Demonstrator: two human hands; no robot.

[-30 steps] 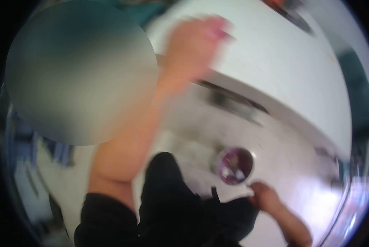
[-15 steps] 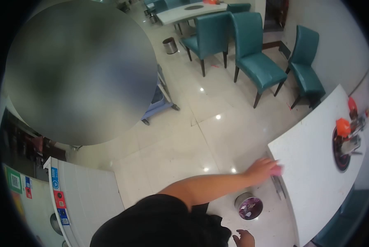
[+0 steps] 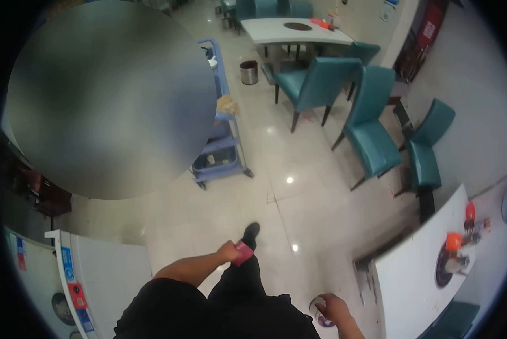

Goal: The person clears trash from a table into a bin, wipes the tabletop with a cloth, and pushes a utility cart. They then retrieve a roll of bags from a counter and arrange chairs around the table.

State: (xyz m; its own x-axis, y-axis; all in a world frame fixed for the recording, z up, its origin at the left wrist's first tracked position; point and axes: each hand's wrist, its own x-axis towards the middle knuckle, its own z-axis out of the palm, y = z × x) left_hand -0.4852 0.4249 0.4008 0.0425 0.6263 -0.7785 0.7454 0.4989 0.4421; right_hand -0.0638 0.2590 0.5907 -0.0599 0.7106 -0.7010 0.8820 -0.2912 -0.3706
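Observation:
A folded pink-red cloth [image 3: 242, 253] is gripped in my left hand [image 3: 228, 251], held out over the floor in front of my dark trouser leg. Below the cloth's far edge a black shoe [image 3: 251, 230] shows on the tiles. My right hand [image 3: 333, 308] hangs at the lower right with its fingers apart and nothing in them. It partly covers a round metal bin [image 3: 316, 305] standing on the floor. To the right of that hand is the white table [image 3: 403, 282], which neither hand touches.
The white table bears orange and metal items [image 3: 454, 242] around a dark round inset. Teal chairs [image 3: 372, 147] stand ahead on the right, with another white table [image 3: 264, 33] behind. A blue cart [image 3: 231, 144] is ahead left; a white counter [image 3: 112, 263] is at left.
My left hand has moved from the table's edge leftward with the cloth. My right hand has come further into view, over the bin. The view has shifted, and a shoe now shows.

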